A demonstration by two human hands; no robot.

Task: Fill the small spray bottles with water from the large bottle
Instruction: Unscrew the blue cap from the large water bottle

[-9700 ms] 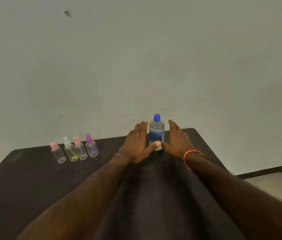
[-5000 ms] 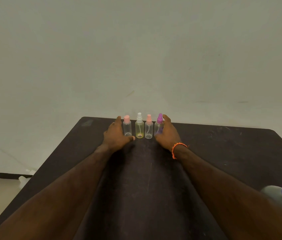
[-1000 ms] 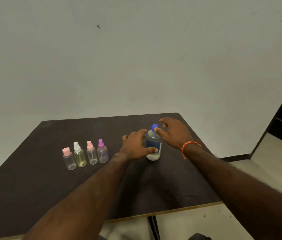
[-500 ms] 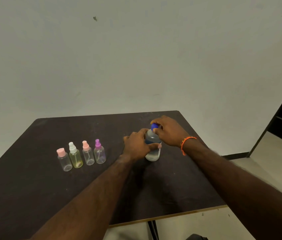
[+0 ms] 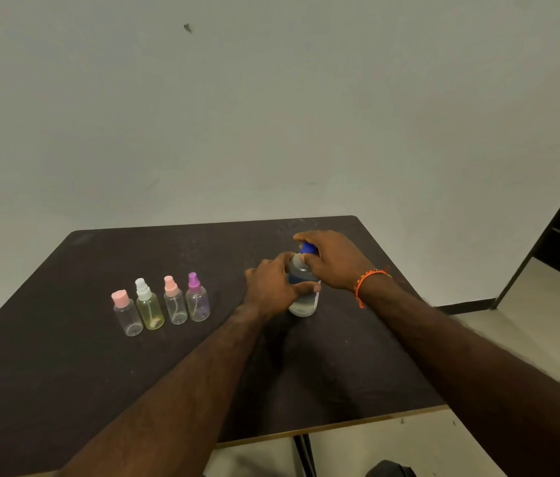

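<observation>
Water bottle (image 5: 302,301) stands upright on the dark table (image 5: 65,373), right of centre, and the head view, the only one here, shows both hands on it. The left hand (image 5: 273,287) wraps round the body, probably to keep it from turning, while the right hand (image 5: 335,261) curls its fingers over the blue cap (image 5: 307,248), a grip that suits unscrewing; the cap looks still on. Four small spray bottles (image 5: 161,304) stand in a close row well to the left, all with their tops on and seemingly empty, lined up within easy reach for pouring. An orange wristband (image 5: 366,280) circles the right wrist. Filling has, by my judgement, not begun.
</observation>
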